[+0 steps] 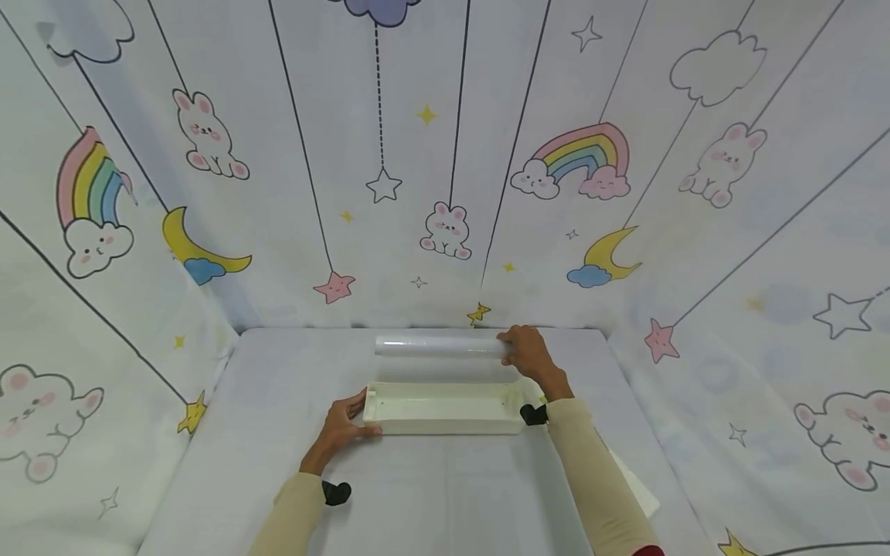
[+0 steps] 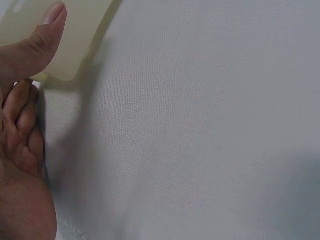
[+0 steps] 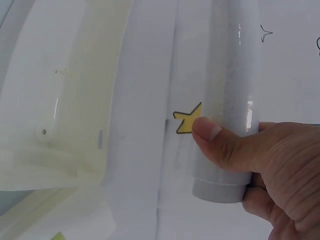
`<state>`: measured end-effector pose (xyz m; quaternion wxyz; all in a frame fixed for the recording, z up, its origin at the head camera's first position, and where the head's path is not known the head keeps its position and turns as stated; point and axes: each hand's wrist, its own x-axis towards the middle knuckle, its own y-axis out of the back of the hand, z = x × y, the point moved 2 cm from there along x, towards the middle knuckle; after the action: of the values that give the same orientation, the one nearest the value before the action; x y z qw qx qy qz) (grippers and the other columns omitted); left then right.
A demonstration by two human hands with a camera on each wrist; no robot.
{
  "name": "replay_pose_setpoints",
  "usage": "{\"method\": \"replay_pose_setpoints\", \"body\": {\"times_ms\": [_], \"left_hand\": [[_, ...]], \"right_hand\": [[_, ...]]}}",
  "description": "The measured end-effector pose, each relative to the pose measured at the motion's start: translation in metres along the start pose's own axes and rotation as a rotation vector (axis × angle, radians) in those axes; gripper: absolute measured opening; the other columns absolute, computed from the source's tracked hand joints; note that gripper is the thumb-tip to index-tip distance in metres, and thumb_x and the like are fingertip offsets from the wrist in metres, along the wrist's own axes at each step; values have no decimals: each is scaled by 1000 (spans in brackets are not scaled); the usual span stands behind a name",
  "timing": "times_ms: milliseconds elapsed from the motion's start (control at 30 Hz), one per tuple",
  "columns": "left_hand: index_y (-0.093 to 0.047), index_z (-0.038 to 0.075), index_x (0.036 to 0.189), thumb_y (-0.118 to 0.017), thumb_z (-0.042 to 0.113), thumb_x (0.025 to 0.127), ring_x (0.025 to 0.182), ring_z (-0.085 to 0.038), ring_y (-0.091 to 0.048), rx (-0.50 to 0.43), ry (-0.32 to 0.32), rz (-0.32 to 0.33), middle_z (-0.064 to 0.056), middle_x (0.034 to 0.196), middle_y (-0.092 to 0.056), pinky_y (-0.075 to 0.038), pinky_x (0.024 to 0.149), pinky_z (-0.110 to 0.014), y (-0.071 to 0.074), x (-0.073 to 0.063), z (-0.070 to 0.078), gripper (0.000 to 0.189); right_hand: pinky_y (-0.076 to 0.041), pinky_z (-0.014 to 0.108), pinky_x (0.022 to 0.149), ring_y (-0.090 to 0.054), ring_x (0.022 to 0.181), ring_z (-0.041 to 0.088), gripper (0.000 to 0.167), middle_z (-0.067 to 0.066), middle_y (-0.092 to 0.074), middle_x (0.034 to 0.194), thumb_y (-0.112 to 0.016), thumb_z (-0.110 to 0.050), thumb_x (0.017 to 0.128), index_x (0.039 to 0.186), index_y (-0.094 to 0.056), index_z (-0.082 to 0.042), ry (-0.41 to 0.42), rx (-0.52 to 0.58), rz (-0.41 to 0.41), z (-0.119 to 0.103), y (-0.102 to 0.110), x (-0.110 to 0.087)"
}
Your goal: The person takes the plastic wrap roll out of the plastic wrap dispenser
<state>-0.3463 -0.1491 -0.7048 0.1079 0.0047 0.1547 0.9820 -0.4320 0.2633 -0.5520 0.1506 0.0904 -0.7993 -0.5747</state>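
A roll of clear cling film (image 1: 438,347) lies crosswise at the back in the head view. My right hand (image 1: 528,354) grips its right end, thumb across the film near the core's tip in the right wrist view. In front of the roll stands a long cream plastic box (image 1: 441,426), its top uncovered and its inside bare. The left hand (image 1: 341,427) holds the box's left end, with the thumb (image 2: 47,37) along the front wall and the other fingers behind the end.
A flat cream panel (image 1: 636,486) lies at the right, partly hidden under the right forearm. The white-covered table (image 1: 431,494) ends at the back against a cloth wall (image 1: 389,255) printed with rabbits, stars and rainbows.
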Motion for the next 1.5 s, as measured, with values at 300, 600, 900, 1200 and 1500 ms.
{"method": "replay_pose_setpoints", "body": {"times_ms": [300,600,900,1200,1500], "left_hand": [[-45,-9,160,-101,4,74,154,-50,-47,-16,22,23,-27,164,-48,-38,129,-62,-4,-4,-2,103],[-43,-8,161,-102,10,75,154,-47,-48,-9,10,4,-25,164,-48,-38,130,-59,-13,2,-3,106],[-43,-10,160,-101,9,75,154,-48,-49,8,-3,6,-26,164,-48,-39,129,-58,-8,3,-6,104],[-44,-9,160,-101,8,75,154,-46,-49,12,4,16,-25,164,-48,-39,129,-56,-6,2,-6,104],[-45,-10,159,-100,4,75,153,-48,-50,8,-8,21,-27,163,-49,-40,128,-57,-1,0,-3,101]], "right_hand": [[-58,62,105,-72,113,44,53,23,-79,121,-94,-8,81,131,-78,-2,2,-25,11,3,-11,-6],[-56,63,107,-70,114,44,55,23,-78,124,-92,-7,84,135,-75,1,-35,-22,-7,11,-13,-10],[-59,61,104,-72,111,43,54,23,-80,121,-93,-8,82,133,-76,1,-12,-15,12,7,-20,-9],[-59,60,104,-72,113,43,55,23,-79,122,-92,-7,83,135,-76,0,-22,-1,12,10,-27,-6],[-56,62,107,-71,114,43,55,22,-79,123,-91,-7,84,136,-75,0,-6,-8,5,5,-27,1]]}}
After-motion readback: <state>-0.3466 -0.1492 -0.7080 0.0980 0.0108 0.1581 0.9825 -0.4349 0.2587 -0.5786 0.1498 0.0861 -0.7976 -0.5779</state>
